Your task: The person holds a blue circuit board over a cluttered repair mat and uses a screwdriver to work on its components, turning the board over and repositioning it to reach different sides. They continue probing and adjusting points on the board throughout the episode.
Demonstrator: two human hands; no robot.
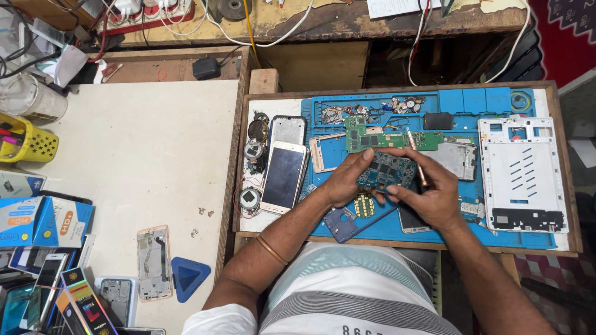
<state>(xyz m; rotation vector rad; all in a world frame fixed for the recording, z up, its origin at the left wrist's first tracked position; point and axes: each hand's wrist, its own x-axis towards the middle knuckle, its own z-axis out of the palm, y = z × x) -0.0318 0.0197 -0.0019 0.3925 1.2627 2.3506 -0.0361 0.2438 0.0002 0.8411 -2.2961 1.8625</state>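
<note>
Landmark: blue mat [490,99], spread inside a wooden-edged tray on the worktop [149,142].
Left hand [344,180]: over the front middle of the blue mat, fingers closed on the left edge of a dark blue circuit board [386,171].
Right hand [431,195]: just right of the left hand, above the blue mat; thumb and fingers pinch the board's right side and also grip a thin tool [416,156] that slants up and away over the mat.
Dark blue circuit board: held between both hands, lifted above the blue mat near its front middle, chip side facing up.
Green circuit board [379,140]: lying on the blue mat just behind the hands.
Small yellow keypad part [364,205]: on the blue mat, below the left hand.
Blue plastic frame piece [340,224]: at the front edge of the blue mat, under the left wrist.
White back frame [521,174]: flat on the right end of the blue mat.
Silver metal plate [456,159]: on the blue mat, between the right hand and the white back frame.
Gold phone [283,177]: just left of the blue mat, screen up, inside the tray.
Round speaker parts [255,152]: left of the gold phone, in a column.
Blue triangular pick [188,277]: on the worktop well left of the blue mat, near the front.
Bare phone frame [153,263]: beside the pick, further left of the blue mat.
Yellow basket [28,141]: far left of the blue mat, at the worktop edge.
</note>
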